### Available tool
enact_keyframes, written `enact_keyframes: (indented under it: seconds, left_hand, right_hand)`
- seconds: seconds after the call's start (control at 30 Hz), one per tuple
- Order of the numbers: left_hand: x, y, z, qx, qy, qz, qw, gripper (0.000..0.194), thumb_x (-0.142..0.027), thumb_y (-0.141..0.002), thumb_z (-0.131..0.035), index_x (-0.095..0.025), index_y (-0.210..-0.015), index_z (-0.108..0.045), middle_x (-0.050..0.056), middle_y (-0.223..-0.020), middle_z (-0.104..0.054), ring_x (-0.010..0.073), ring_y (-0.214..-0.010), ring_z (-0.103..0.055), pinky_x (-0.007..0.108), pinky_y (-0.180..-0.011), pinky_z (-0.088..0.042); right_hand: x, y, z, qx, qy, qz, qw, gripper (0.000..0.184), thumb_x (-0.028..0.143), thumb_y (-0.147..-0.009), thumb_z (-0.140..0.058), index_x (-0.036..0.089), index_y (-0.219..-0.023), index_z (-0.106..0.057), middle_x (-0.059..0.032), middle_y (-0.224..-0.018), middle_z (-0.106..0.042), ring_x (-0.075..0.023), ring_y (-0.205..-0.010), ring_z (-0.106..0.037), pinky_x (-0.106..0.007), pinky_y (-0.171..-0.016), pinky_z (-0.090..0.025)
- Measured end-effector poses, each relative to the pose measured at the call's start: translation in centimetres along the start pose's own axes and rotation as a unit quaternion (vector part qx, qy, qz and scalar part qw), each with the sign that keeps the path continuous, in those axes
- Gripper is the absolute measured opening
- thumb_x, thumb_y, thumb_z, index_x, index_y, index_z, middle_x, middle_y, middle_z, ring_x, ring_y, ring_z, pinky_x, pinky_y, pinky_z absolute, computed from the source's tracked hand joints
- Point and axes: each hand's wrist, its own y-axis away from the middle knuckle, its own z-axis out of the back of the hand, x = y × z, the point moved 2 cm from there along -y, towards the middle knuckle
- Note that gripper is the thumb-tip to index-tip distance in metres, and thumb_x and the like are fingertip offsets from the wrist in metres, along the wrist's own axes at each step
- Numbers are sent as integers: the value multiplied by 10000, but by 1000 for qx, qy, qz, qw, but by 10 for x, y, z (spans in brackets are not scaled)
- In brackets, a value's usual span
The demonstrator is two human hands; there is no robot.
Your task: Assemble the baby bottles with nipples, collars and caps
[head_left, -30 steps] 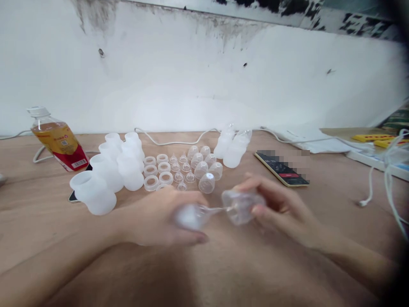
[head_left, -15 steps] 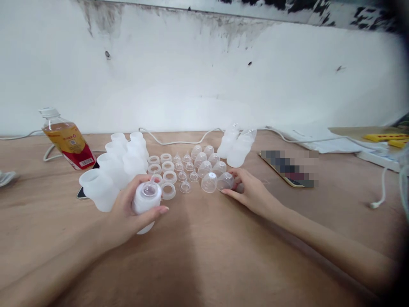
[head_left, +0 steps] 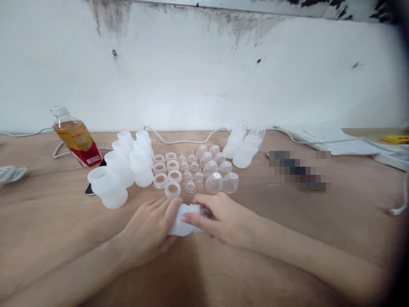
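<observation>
Left hand (head_left: 151,221) is gripping a baby bottle (head_left: 179,224); just beside, right hand (head_left: 228,217) is clasping its collar (head_left: 194,209), ideally coaxially.

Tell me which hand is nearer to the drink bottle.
Left. The left hand is in front and to the right of the drink bottle; the right hand is farther right.

Frosted white bottle (head_left: 180,222), held sideways

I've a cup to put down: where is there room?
Bare table lies between the clear caps and phone, and in front of the drink bottle, left of the white bottles. It's crowded from the white bottles through rings and nipples to the caps.
</observation>
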Motion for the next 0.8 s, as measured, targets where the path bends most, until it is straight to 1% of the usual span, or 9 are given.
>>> enact_keyframes:
  seconds: [0.07,0.17,0.23,0.4,0.53,0.63,0.67,0.73,0.8]
  left_hand:
    - [1,-1,1,21,-36,-3,999,234,-240,-747,-424,-188,-974,-398,81,-914,-573,261,-830,-549,363,-639,-411]
    - [4,-2,5,59,-82,-12,995,305,-253,-736,-438,-170,-1022,-371,83,-919,-571,252,-811,-552,338,-598,-410]
    - [5,-3,8,69,-81,-18,994,314,-261,-731,-446,-173,-1021,-365,74,-914,-574,244,-804,-554,326,-592,-405]
    - [3,-6,13,78,-54,-18,995,321,-265,-724,-461,-186,-1018,-360,54,-897,-571,227,-798,-560,299,-592,-393]
    - [4,-8,18,99,-34,-28,994,326,-247,-710,-468,-199,-1017,-371,37,-889,-570,210,-789,-562,280,-603,-393]
    - [8,-7,19,119,-34,-36,992,358,-244,-692,-480,-196,-1027,-366,26,-847,-576,199,-739,-568,269,-586,-393]
    - [10,-7,18,120,-36,-41,991,370,-243,-687,-485,-194,-1032,-361,22,-842,-578,197,-732,-570,270,-588,-397]
    - [12,-6,16,101,-48,-48,993,373,-243,-694,-485,-191,-1037,-350,24,-865,-583,200,-757,-572,277,-601,-409]
    - [14,-6,13,46,-84,-43,994,372,-234,-715,-472,-179,-1055,-332,43,-905,-585,214,-809,-569,295,-624,-422]
  right_hand:
    - [1,-9,-5,22,-7,2,1000,350,503,-789,-433,170,-778,-540,7,-567,-529,-88,-457,-457,-195,-431,-318]
    - [-1,-16,-7,18,-32,8,999,349,504,-800,-409,185,-848,-542,18,-551,-526,-85,-459,-459,-187,-435,-316]
    - [-1,-17,-7,16,-48,6,999,329,488,-799,-418,188,-867,-534,32,-517,-508,-80,-437,-451,-181,-423,-308]
    - [0,-17,-8,-38,-35,32,998,233,415,-776,-482,189,-809,-525,58,-487,-458,-62,-428,-416,-168,-429,-295]
    - [-6,-18,-14,-80,8,97,992,250,419,-776,-470,184,-840,-527,66,-474,-421,-53,-407,-356,-167,-425,-296]
    - [-10,-18,-18,-139,55,171,974,294,439,-781,-430,173,-847,-536,57,-470,-429,-56,-391,-343,-180,-413,-286]
    - [-11,-18,-19,-148,56,183,970,302,441,-785,-418,169,-850,-534,56,-468,-432,-56,-386,-342,-182,-408,-280]
    - [-11,-19,-19,-140,22,161,977,322,446,-799,-406,160,-915,-502,64,-466,-434,-58,-386,-347,-183,-409,-284]
    - [-11,-20,-16,-120,-35,91,988,367,461,-799,-424,155,-1001,-452,57,-520,-477,-66,-436,-402,-182,-436,-314]
